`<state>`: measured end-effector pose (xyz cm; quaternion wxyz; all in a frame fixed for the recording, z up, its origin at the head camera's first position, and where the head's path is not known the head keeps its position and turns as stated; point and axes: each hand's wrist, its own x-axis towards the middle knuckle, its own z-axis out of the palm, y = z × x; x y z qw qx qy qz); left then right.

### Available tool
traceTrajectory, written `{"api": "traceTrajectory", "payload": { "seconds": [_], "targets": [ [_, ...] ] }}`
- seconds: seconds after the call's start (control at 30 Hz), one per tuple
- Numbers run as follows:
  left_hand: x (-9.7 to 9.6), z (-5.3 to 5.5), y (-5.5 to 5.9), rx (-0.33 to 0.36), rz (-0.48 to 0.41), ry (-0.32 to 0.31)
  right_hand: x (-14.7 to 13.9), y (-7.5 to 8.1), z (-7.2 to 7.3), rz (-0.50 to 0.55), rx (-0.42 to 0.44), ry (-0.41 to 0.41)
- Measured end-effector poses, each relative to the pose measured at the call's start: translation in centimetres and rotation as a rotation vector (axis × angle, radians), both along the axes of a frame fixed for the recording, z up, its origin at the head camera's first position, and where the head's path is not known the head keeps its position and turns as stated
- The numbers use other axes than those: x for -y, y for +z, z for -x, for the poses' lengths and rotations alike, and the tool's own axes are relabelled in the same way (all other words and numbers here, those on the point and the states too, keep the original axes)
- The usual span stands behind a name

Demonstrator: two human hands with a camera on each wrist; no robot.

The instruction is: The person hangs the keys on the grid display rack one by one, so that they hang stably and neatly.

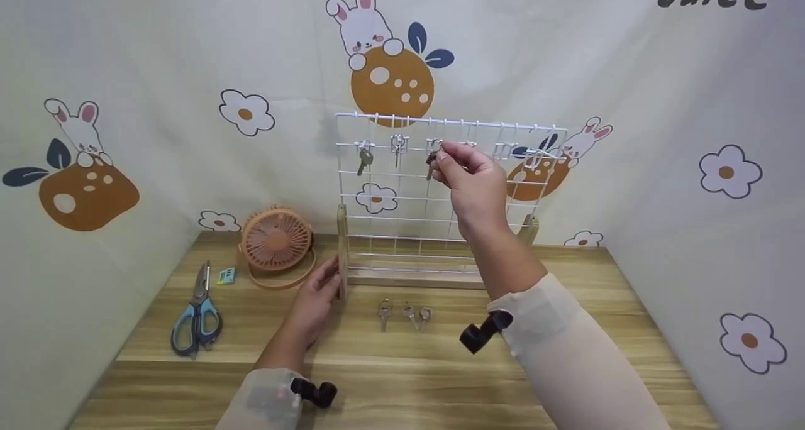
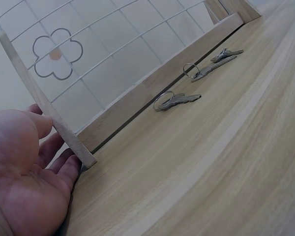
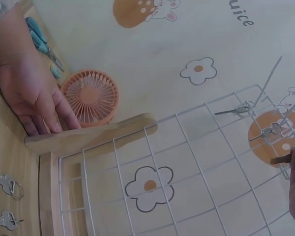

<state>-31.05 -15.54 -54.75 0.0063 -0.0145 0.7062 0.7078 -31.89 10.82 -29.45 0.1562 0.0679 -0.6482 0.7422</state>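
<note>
A white wire grid rack (image 1: 390, 197) stands upright on a wooden base. My right hand (image 1: 475, 181) is up at its hook row, thumb and forefinger pinching a key (image 1: 431, 158) right at a hook; the fingertips partly hide its ring. Two more keys hang to the left: a dark key (image 1: 365, 161) and a key on a ring (image 1: 397, 148). Low down, my left hand (image 2: 29, 172) rests its fingers against the outer side of the rack's left wooden post (image 2: 44, 103). Several loose keys (image 1: 385, 315) with rings lie on the table in front of the base.
Left of the rack stands an orange fan (image 1: 277, 238). Beside it on the wooden table (image 1: 402, 392) are a small blue-green packet (image 1: 226, 276) and blue-handled scissors (image 1: 198, 323). Hooks (image 1: 505, 150) without keys sit on the grid's right part. A printed curtain (image 1: 188, 46) encloses the table.
</note>
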Motion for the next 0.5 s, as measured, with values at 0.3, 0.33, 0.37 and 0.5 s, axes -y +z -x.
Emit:
{"api": "traceTrajectory", "payload": {
  "seconds": [0.3,0.33,0.37,0.5],
  "targets": [
    [-0.1,0.0,0.0,-0.005,-0.029,0.0,0.1,-1.6,0.8,-0.018,0.008,0.048],
    [-0.1,0.0,0.0,-0.003,-0.025,0.004,0.0,-1.9,0.9,-0.023,0.012,0.05],
    [-0.1,0.0,0.0,-0.001,-0.022,0.007,-0.1,-2.3,1.0,-0.029,0.017,0.049],
    [-0.2,0.0,0.0,0.001,-0.014,0.011,-0.7,-4.5,1.1,-0.034,0.038,0.038]
  ]
}}
